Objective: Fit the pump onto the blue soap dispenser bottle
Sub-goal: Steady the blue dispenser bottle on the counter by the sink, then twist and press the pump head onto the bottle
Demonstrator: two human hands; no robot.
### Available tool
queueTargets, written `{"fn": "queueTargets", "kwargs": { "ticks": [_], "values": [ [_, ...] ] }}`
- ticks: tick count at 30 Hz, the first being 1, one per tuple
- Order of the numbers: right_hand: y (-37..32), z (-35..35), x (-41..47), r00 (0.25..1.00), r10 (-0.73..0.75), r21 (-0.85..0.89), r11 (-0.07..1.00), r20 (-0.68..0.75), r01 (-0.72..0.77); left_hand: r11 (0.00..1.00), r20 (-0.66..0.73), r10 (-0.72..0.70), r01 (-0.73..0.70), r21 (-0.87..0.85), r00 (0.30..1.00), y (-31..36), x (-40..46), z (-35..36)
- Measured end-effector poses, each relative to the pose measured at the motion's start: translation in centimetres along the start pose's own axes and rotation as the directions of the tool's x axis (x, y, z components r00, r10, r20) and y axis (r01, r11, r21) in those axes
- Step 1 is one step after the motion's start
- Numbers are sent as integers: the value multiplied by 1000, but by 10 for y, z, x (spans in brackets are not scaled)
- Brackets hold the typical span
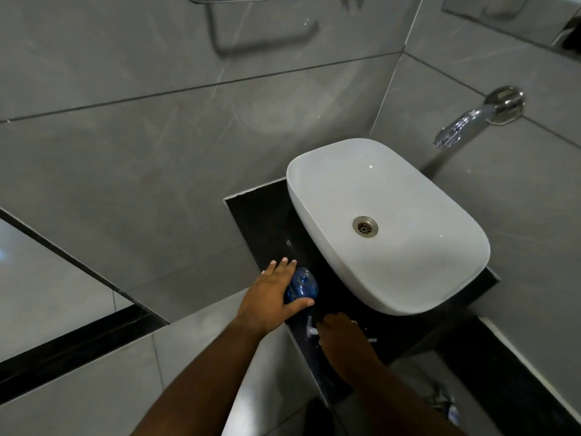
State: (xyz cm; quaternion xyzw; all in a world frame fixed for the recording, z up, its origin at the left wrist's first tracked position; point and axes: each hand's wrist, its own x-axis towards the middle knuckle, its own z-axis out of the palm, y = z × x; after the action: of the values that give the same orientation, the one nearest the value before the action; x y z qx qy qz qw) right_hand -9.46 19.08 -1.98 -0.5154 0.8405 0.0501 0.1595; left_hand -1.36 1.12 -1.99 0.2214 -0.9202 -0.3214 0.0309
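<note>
The blue soap dispenser bottle (302,286) stands on the black counter (261,221) left of the basin, its open neck facing up. My left hand (273,295) wraps around its left side, thumb across the front. The white pump (311,328) lies on the counter just below the bottle. My right hand (341,336) rests over the pump with fingertips on it; a thin white tube pokes out to the right of the hand. Whether the fingers are closed around the pump is hidden.
A white oval basin (437,234) sits on the counter to the right of the bottle. A chrome tap (465,124) juts from the tiled wall above it. A towel ring (267,33) hangs on the wall at the top.
</note>
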Motion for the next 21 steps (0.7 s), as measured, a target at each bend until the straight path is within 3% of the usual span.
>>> {"fn": "queueTargets", "kwargs": {
  "ticks": [4,7,12,16,21],
  "values": [
    [7,-27,-5,962,183,304,946,-204,-116,981,-33,78,-71,182,996,-2,4,-2],
    [6,-60,-9,894,249,469,882,-373,-50,962,-38,112,-98,255,993,-6,6,-3],
    [6,-127,-1,757,426,701,710,-496,60,959,-28,114,-103,265,993,-9,8,-1],
    [-3,-154,8,713,366,684,697,-598,216,962,-4,115,-110,250,993,-9,11,-2],
    [-15,-144,14,750,260,618,749,-608,241,979,30,98,-102,177,995,-8,13,-4]
  ]
}}
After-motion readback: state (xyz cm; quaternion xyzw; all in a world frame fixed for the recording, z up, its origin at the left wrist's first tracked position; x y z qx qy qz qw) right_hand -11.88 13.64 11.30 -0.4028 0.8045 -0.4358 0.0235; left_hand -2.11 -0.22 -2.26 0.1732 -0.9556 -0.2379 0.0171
